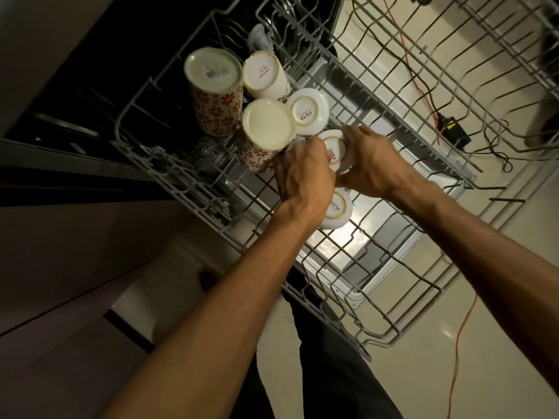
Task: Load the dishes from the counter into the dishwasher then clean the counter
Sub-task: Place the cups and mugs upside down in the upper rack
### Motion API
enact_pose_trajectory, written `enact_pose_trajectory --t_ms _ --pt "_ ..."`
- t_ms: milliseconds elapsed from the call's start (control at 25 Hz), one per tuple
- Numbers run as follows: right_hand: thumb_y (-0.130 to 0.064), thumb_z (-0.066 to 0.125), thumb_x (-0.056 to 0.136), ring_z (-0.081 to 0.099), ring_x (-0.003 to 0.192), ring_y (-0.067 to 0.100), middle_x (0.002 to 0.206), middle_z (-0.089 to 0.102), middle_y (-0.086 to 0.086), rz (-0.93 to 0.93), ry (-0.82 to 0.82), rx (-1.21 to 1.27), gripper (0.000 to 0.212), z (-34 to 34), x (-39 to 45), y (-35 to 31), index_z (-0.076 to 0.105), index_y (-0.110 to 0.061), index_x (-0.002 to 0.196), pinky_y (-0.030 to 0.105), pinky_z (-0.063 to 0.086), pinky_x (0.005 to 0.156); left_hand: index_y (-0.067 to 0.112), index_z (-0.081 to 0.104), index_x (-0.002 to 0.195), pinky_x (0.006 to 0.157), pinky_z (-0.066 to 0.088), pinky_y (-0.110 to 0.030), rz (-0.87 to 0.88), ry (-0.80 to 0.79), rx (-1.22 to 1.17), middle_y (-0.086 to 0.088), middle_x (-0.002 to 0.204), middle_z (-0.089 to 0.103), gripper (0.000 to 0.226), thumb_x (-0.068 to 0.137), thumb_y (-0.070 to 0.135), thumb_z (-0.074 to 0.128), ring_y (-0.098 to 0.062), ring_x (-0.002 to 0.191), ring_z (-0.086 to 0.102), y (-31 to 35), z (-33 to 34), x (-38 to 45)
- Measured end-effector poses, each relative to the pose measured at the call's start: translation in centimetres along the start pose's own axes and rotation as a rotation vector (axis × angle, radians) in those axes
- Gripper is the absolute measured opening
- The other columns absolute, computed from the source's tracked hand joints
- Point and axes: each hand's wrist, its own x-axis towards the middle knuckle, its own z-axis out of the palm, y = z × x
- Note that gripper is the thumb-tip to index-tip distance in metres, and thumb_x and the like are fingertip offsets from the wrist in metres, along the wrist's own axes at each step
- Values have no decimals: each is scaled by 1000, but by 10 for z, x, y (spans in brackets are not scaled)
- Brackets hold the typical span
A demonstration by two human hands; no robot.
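Note:
The grey wire upper rack [169, 176] of the dishwasher is pulled out below me. Upside down in it stand two tall cups with red flowers [216, 95] [266, 131], a white cup [264, 75] and a small white bowl marked SISTA [308, 114]. My right hand [372, 161] grips another small white bowl [337, 149], bottom up, over the rack. My left hand [305, 173] touches the same bowl from the left and partly hides it. A third small bowl [337, 211] sits in the rack just below my left wrist.
A second wire rack [499, 65] extends at the upper right. The open steel dishwasher door [357, 252] lies under the rack. Black and orange cables and a small black box [453, 131] lie on the pale floor. Dark cabinet fronts [60, 237] stand at the left.

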Motion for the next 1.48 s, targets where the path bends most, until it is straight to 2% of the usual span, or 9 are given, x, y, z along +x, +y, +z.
enact_pose_trajectory --t_ms 160,360,600,760,880,920,1040,1280,1480 --pt "-35 80 72 58 108 30 123 55 15 33 -28 21 78 -4 -2 -4 41 -9 134 43 52 89 9 58 120 79 35 -22 68 69 -12 -7 119 61 26 98 22 55 -19 108 57 -6 3 -2" --pt "-44 72 80 52 124 32 142 48 17 108 12 89 87 -19 -26 -17 29 -9 147 44 47 99 10 50 138 89 35 -19 109 30 -107 -12 132 56 43 97 22 55 -20 119 51 -16 -11 -27" --pt "-40 60 92 54 109 11 132 58 5 17 233 243 53 -45 -81 -77 47 -13 136 37 51 92 7 53 136 104 37 -22 126 128 -272 -7 138 56 44 94 17 59 -18 126 52 -17 -72 -72" --pt "-46 43 100 53 122 11 138 55 1 -59 292 289 50 -65 -107 -126 44 -17 141 37 48 99 10 51 138 105 29 -9 116 183 -341 -3 140 55 46 94 20 60 -13 129 49 -22 -117 -108" --pt "-45 42 102 53 123 9 137 56 -1 -144 318 340 48 -82 -123 -164 45 -16 140 32 46 100 9 52 137 108 37 -20 84 239 -375 -4 139 56 48 93 22 62 -15 130 49 -34 -148 -142" --pt "-44 42 102 53 123 8 137 56 -2 -167 316 351 47 -85 -127 -178 46 -17 140 32 46 100 10 51 138 108 39 -21 57 255 -382 -4 139 55 49 93 24 63 -14 131 49 -39 -159 -153" --pt "-47 41 101 51 125 9 137 55 -2 -222 275 367 50 -92 -137 -221 45 -17 142 35 47 100 11 52 138 103 31 -4 -30 333 -412 -1 139 55 49 93 24 64 -7 129 47 -56 -192 -182" --pt "-45 41 102 49 127 10 140 52 -2 -379 170 351 50 -91 -145 -303 41 -18 143 37 46 103 14 52 139 96 30 3 -165 489 -501 2 138 56 50 93 29 63 4 124 44 -88 -254 -222" --pt "-46 42 101 41 130 3 144 48 -2 -476 90 291 52 -88 -152 -374 39 -18 145 12 31 102 16 48 141 92 27 7 -254 616 -528 2 143 51 50 95 29 61 6 125 39 -122 -303 -251"
